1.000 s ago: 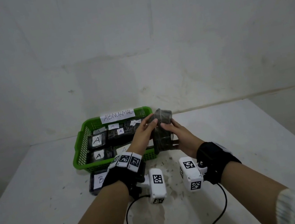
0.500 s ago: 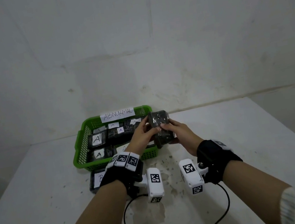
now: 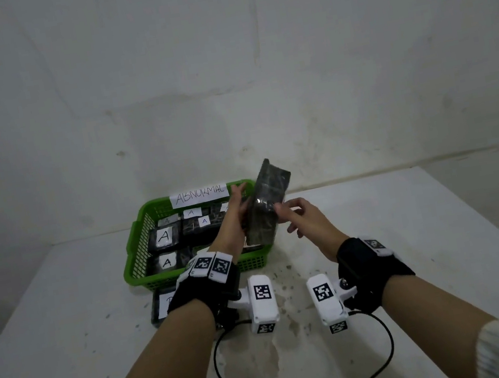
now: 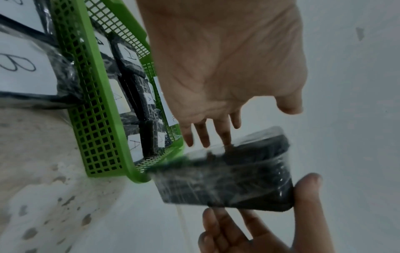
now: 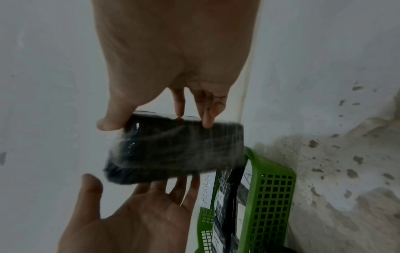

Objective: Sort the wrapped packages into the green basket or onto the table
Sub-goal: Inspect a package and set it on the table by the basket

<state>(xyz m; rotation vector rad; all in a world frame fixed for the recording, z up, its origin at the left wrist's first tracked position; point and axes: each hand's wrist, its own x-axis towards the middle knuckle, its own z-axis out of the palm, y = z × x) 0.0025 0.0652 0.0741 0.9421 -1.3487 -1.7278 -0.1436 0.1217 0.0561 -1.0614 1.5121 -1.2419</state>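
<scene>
left hand (image 3: 232, 224): flat, fingers straight on wrapped package (image 3: 270, 192) | right hand (image 3: 308, 222): pinches it | by green basket (image 3: 140, 246) right end

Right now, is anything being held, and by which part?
A dark wrapped package, off the table: the right hand pinches one edge between thumb and fingertips; the left hand steadies the opposite side with straight fingers.

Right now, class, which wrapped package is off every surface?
The package the right hand pinches, left hand flat against it; others lie in the green basket or on the table.
</scene>
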